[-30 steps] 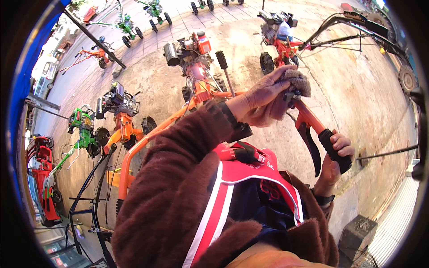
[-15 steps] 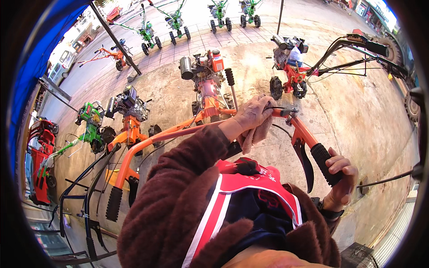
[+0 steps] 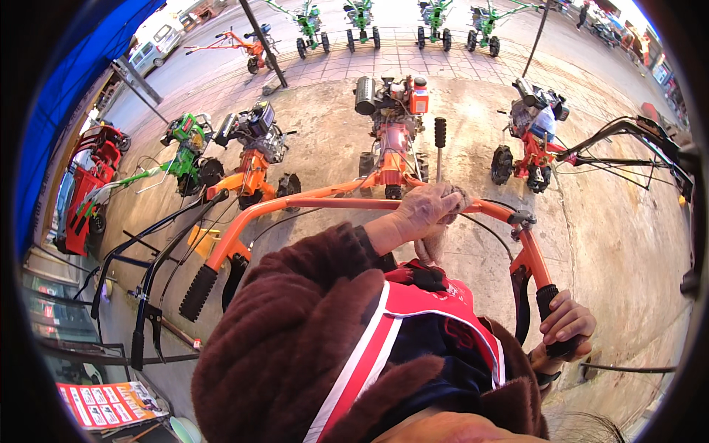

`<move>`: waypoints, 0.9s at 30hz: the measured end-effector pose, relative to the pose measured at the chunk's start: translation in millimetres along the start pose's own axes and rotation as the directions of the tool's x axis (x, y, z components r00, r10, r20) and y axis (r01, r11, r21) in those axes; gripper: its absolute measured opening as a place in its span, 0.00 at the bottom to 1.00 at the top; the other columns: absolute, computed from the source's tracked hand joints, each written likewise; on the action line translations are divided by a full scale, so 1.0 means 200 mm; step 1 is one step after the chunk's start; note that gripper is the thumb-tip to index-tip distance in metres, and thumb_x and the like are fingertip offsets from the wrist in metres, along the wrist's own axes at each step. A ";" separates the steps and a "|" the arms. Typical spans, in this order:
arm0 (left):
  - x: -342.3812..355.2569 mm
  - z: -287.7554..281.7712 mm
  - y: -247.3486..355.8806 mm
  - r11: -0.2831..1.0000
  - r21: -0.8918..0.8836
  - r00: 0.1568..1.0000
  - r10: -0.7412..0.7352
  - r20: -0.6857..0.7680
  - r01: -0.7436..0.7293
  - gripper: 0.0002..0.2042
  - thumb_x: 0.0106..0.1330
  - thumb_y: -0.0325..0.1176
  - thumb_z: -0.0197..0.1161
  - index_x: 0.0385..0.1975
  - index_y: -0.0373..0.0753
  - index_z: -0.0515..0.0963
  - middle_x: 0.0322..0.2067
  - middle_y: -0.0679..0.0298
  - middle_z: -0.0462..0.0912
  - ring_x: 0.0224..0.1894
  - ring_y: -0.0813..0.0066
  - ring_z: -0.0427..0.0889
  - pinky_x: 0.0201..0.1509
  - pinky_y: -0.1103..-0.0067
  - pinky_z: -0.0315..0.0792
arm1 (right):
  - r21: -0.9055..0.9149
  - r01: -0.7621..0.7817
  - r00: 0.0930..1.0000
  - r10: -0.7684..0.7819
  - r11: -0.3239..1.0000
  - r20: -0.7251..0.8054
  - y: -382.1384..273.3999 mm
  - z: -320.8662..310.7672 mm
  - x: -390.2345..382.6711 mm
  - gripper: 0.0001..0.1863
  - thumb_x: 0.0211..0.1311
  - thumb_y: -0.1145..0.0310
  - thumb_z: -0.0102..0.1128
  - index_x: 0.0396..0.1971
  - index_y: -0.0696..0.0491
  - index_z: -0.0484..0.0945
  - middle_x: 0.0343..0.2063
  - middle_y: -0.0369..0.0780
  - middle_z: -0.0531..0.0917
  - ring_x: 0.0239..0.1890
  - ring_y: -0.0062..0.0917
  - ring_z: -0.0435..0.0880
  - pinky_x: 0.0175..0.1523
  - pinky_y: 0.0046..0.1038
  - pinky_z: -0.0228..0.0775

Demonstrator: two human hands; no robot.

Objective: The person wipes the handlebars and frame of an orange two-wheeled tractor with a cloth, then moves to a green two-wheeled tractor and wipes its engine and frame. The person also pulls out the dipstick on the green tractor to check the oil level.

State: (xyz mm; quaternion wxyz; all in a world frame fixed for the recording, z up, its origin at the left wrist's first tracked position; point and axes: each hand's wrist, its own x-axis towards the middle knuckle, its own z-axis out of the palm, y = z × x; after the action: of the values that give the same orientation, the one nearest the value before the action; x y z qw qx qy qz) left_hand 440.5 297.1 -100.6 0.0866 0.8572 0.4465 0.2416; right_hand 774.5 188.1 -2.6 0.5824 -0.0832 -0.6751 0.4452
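An orange handlebar of a tiller with a red fuel tank crosses in front of me. My left hand is closed round a brownish cloth on the bar's crosspiece, right of centre. A metal joint with a black cable sits just right of it. My right hand grips the black rubber grip at the bar's right end, beside a black lever. The other grip hangs free at the left.
Orange, green and red tillers stand around, with a red machine at far left. Several green tillers line the paving behind. Poles, a blue tarp, a parked van and a distant person show.
My left hand and the cloth have moved left along the bar, away from the right-hand joint, and lower. The view has turned, showing more of the handlebar. My right hand stays on its grip.
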 end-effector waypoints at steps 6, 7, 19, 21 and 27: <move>-0.36 -0.28 -0.21 0.923 0.238 0.947 -0.319 0.033 0.302 0.26 0.51 0.37 0.69 0.54 0.46 0.73 0.45 0.56 0.77 0.49 0.55 0.78 0.54 0.65 0.73 | 0.145 -0.050 0.953 0.004 0.988 0.302 0.05 -0.14 0.07 0.22 0.70 0.49 0.53 0.30 0.54 0.80 0.23 0.37 0.87 0.30 0.26 0.87 0.49 0.29 0.66; -0.43 -0.33 -0.24 0.900 0.249 0.926 -0.377 0.031 0.358 0.27 0.51 0.38 0.69 0.54 0.47 0.73 0.45 0.57 0.77 0.49 0.55 0.78 0.54 0.65 0.72 | 0.151 -0.052 0.954 0.004 0.987 0.301 0.05 -0.15 0.07 0.21 0.71 0.50 0.53 0.31 0.54 0.80 0.24 0.38 0.87 0.31 0.26 0.87 0.50 0.29 0.66; -0.80 -0.62 -0.46 0.469 0.635 0.656 -0.751 -0.079 0.614 0.31 0.49 0.42 0.73 0.56 0.50 0.71 0.46 0.55 0.73 0.54 0.56 0.74 0.56 0.63 0.69 | -0.544 -0.438 0.896 0.397 0.715 -0.200 0.03 -0.09 0.06 0.23 0.66 0.56 0.56 0.45 0.64 0.78 0.44 0.50 0.80 0.54 0.42 0.75 0.61 0.41 0.62; -0.77 -0.58 -0.47 0.521 0.602 0.676 -0.735 -0.044 0.606 0.31 0.50 0.42 0.73 0.56 0.48 0.71 0.45 0.54 0.73 0.52 0.54 0.74 0.56 0.64 0.70 | -0.500 -0.430 0.899 0.406 0.752 -0.163 0.06 -0.09 0.05 0.22 0.68 0.57 0.54 0.46 0.64 0.78 0.46 0.51 0.80 0.55 0.41 0.75 0.62 0.41 0.62; -0.60 -0.45 -0.37 0.873 0.240 0.895 -0.446 0.035 0.425 0.28 0.55 0.39 0.69 0.57 0.45 0.70 0.44 0.50 0.76 0.47 0.49 0.78 0.51 0.62 0.74 | -0.332 -0.448 0.889 0.373 0.830 -0.266 0.19 -0.01 -0.08 0.23 0.71 0.56 0.50 0.53 0.59 0.75 0.52 0.48 0.79 0.58 0.38 0.75 0.65 0.40 0.62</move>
State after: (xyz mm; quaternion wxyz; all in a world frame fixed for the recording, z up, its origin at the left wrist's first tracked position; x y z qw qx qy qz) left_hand 285.9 237.8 -90.2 0.0607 0.7486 0.6483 0.1251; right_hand 766.5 201.9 -41.5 0.5063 -0.3816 -0.6563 0.4090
